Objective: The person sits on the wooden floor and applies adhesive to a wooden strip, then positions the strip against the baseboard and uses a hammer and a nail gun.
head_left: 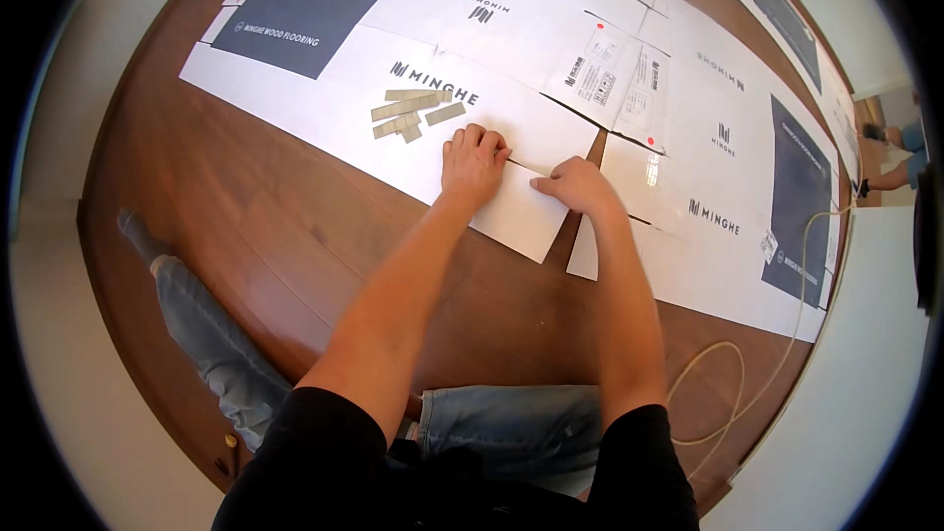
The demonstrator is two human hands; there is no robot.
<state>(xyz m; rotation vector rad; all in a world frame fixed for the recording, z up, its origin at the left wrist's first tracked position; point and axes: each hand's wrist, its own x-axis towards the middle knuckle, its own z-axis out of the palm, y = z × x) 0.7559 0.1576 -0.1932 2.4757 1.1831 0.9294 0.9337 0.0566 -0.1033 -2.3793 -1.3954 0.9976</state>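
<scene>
The flattened white carton (511,206) is pressed to the wooden floor (246,226) under both hands: left hand (472,162) fisted, right hand (580,185) curled. Grey strips (413,113) are piled just left; white labels (615,79) are stuck beyond.

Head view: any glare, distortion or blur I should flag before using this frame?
Head view: strong fisheye bend, black corners; the flattened cardboard box curves toward the rim. A small glare patch sits on the cardboard right of the right hand. Left hand and grey strips are sharp; lighting is even and shadows soft.
</scene>
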